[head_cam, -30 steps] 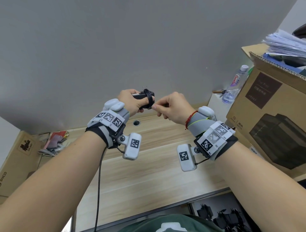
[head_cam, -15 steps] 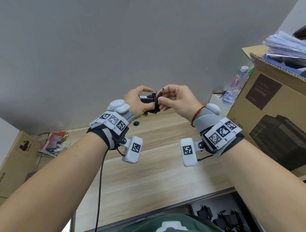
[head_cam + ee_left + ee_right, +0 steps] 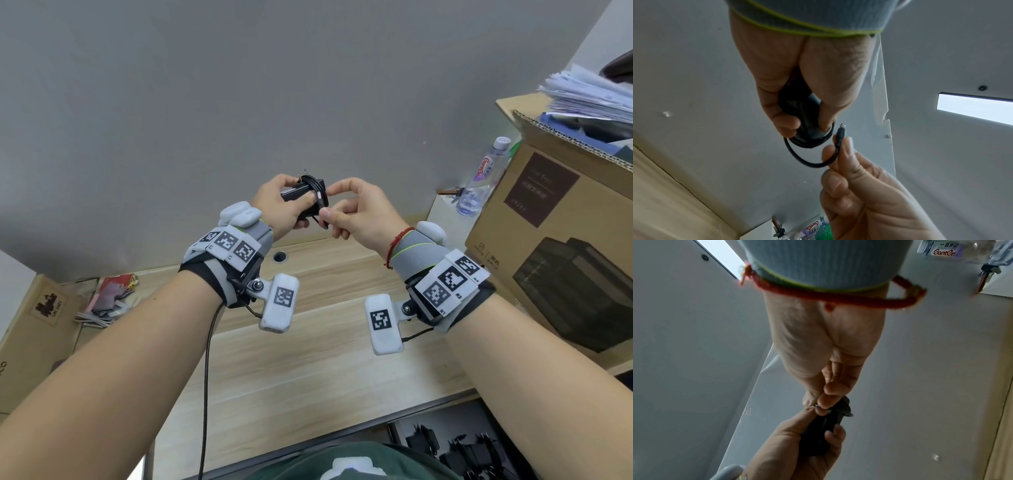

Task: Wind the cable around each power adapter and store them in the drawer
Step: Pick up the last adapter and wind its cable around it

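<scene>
My left hand (image 3: 291, 205) grips a black power adapter (image 3: 297, 196) held up above the wooden desk (image 3: 308, 370), its metal prongs pointing up and back. Black cable (image 3: 317, 192) is wound in several turns around the adapter's right end. My right hand (image 3: 337, 212) pinches the cable's free end close to the barrel plug (image 3: 840, 132), right beside the winding. In the left wrist view a short slack loop of cable (image 3: 803, 160) hangs between the adapter (image 3: 803, 118) and those pinching fingers (image 3: 846, 151). The open drawer (image 3: 479, 448) at bottom right holds several black adapters.
A large cardboard box (image 3: 555, 240) topped with papers stands at the right, a water bottle (image 3: 483, 178) beside it. Another cardboard box (image 3: 30, 325) and some clutter lie at the left. A grey wall rises behind the desk, which has a round cable hole (image 3: 280, 257).
The hands have risen a little. The right hand brought the plug end down in front of the winding, leaving only a short loop free; the adapter is turned so its prongs show on top.
</scene>
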